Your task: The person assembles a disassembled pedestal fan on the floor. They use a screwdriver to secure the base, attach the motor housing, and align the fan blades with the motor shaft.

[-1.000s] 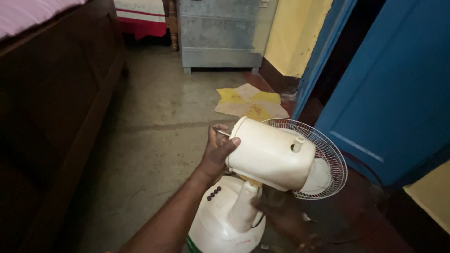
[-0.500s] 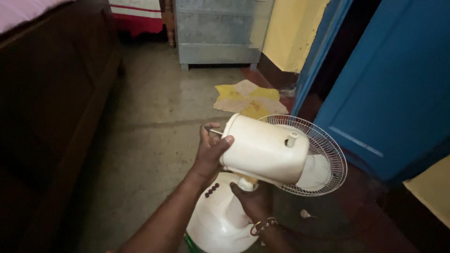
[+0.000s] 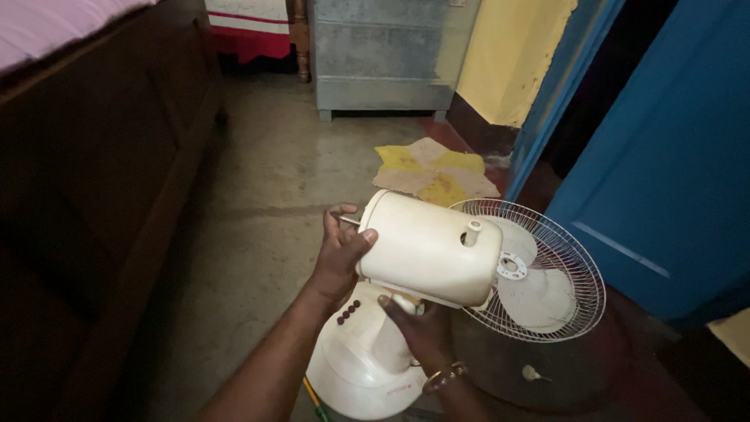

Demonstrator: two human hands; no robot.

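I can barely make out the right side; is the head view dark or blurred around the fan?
Head view: sharp on the cream fan housing and left hand; right hand sits in shadow under it; the floor at lower right is very dark; slight wide-angle bending at the edges.

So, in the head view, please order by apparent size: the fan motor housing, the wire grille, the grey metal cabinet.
1. Grey metal cabinet, though cut off and farthest away.
2./3. Wire grille and fan motor housing look similar; unsure.
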